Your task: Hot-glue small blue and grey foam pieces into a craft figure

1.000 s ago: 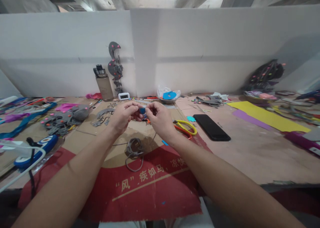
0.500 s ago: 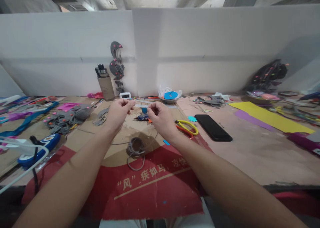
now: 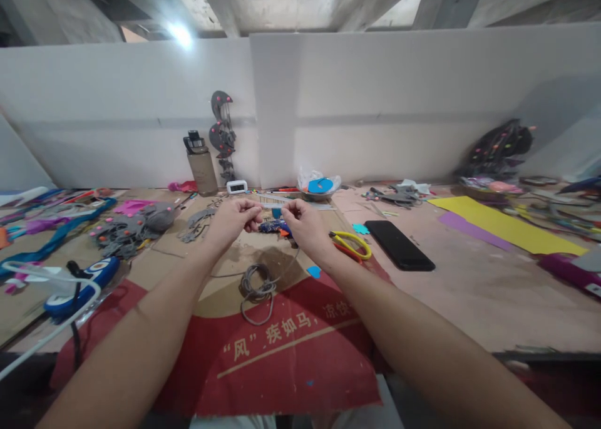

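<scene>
My left hand point(image 3: 233, 220) and my right hand point(image 3: 304, 222) are raised over the cardboard sheet point(image 3: 263, 329), both pinched, with a thin thread stretched between them. A small blue piece point(image 3: 277, 212) hangs on that thread midway between the fingertips. Below it lie small blue and orange foam bits point(image 3: 276, 228). A coil of grey cord point(image 3: 256, 286) rests on the cardboard nearer me. Yellow-handled scissors point(image 3: 351, 243) lie just right of my right wrist.
A black phone point(image 3: 399, 245) lies right of the scissors. Grey felt cut-outs point(image 3: 126, 228) are heaped at left, a blue glue gun point(image 3: 79, 285) nearer. A water bottle point(image 3: 201, 165), a small clock point(image 3: 236, 186) and a bowl point(image 3: 319, 188) stand by the white partition. Yellow and purple foam sheets point(image 3: 498, 225) lie at right.
My hands first met around the blue piece, then drew apart with the thread taut, and have now come a little closer again. The view has tilted slightly upward.
</scene>
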A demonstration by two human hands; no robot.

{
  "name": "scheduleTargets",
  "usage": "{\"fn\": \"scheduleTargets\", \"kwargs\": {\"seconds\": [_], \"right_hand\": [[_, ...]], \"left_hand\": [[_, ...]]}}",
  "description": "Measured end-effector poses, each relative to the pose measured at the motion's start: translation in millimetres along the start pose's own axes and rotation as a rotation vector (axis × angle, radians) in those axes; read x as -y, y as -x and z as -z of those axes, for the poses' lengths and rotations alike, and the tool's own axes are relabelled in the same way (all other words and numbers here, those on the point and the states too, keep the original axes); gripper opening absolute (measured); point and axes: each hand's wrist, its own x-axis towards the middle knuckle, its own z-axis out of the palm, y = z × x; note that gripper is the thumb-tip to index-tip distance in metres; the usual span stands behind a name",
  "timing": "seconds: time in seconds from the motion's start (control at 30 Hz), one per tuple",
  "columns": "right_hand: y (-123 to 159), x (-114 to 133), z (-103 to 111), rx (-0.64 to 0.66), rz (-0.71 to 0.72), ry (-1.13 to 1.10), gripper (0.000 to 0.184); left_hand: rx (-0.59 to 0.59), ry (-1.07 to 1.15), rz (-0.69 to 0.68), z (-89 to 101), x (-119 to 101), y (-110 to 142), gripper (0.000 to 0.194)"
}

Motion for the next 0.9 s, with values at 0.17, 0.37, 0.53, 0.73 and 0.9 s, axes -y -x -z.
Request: {"fn": "scheduleTargets", "kwargs": {"seconds": [0.17, 0.37, 0.53, 0.73, 0.9], "right_hand": [[1, 2, 0, 0.044, 0.065, 0.078, 0.014], [5, 6, 0, 0.064, 0.119, 0.174, 0.012], [6, 7, 0, 0.066, 0.157, 0.212, 0.012], [8, 5, -1, 0.056, 0.222, 0.238, 0.009], [8, 3, -3, 0.075, 0.239, 0.239, 0.011]], "left_hand": [[0.005, -0.220, -0.151, -2.2, -9, 7, 0.029], [0.054, -0.309, -0.209, -5.3, -18, 14, 0.027], [0.033, -0.379, -0.255, -8.4, -17, 15, 0.021], [-0.005, -0.457, -0.294, -11.3, -19, 18, 0.017], [-0.020, -0.498, -0.321, -13.0, -21, 20, 0.012]]}}
